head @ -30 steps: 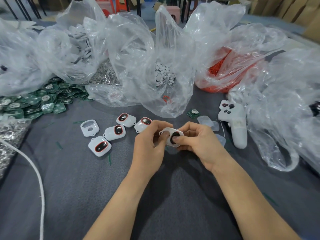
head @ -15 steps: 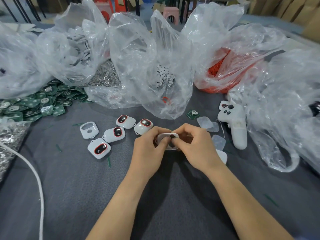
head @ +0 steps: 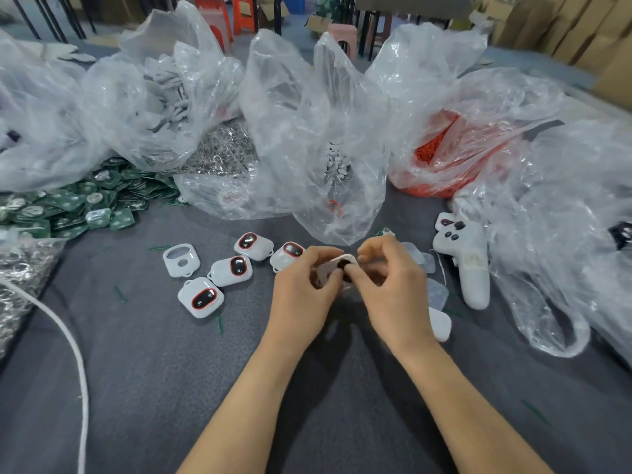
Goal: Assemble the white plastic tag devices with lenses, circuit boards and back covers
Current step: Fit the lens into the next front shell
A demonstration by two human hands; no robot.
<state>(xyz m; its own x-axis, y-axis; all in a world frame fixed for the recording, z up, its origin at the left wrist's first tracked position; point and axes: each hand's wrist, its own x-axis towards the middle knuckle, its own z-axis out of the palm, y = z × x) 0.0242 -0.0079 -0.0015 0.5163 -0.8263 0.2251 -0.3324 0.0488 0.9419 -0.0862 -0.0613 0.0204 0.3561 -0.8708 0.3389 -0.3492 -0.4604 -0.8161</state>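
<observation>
- Surface: a dark grey cloth table, with a white cord trailing down the 8 o'clock side.
- Room: pretty cluttered. There's a pink stool at 12 o'clock behind the table and cardboard boxes at 1 o'clock.
- Bags: all clear plastic, strung across the far half.
  - The 10 o'clock bag holds flat white covers.
  - The centre bag has small white pieces.
  - The 2 o'clock bag is full of orange-red bits.
- Loose piles: green circuit boards are heaped at 9 o'clock, not bagged, with metal rings just behind them.
- On the cloth: four tags with red-ringed dark lenses and one empty shell sit at 9–10 o'clock of the hands. A white controller-shaped thing is at 3 o'clock.
- Task piece: a white tag shell is dead centre, off the cloth and between both hands.
- Left hand: it pinches the shell's left edge.
- Right hand: it's a bit blurred, with its fingers curled on the shell's right side and its thumb on the dark middle.
</observation>
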